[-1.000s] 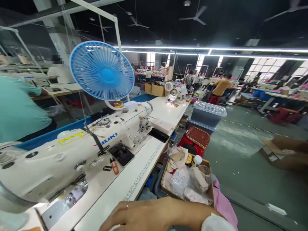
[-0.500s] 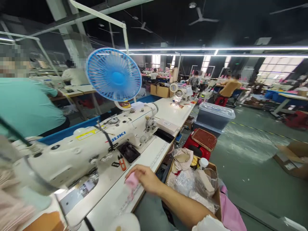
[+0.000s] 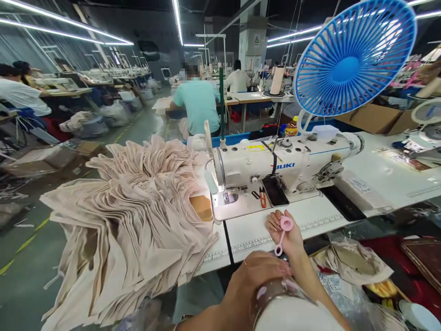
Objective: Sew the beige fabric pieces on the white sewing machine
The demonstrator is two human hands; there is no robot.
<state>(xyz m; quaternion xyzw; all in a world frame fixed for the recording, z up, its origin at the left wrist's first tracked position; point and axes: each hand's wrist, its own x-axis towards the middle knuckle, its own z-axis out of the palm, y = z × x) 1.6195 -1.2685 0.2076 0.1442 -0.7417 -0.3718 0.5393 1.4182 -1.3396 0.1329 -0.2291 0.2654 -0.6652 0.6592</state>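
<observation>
My right hand (image 3: 287,232) is closed on a pink cap (image 3: 286,224) whose strap ends in a small ring, above the table's front edge. Just below it, my left hand (image 3: 253,280) wraps round a bottle (image 3: 296,312) with a white lower part, close to the camera. The bottle's mouth is mostly hidden behind the fingers. Beyond both hands stands a white sewing machine (image 3: 237,165). Orange-handled snips (image 3: 262,197) lie at its base, beside a black tray (image 3: 277,191).
A large pile of beige fabric pieces (image 3: 138,220) covers the left side. A blue fan (image 3: 346,69) stands behind the machine at right. Bagged items and fabric (image 3: 351,262) fill a box at lower right. A person in a turquoise shirt (image 3: 200,105) sits farther back.
The view has swung left, bringing the fabric pile into full view. My left hand and the bottle have come into view. My right hand still holds the pink cap, now near the bottle.
</observation>
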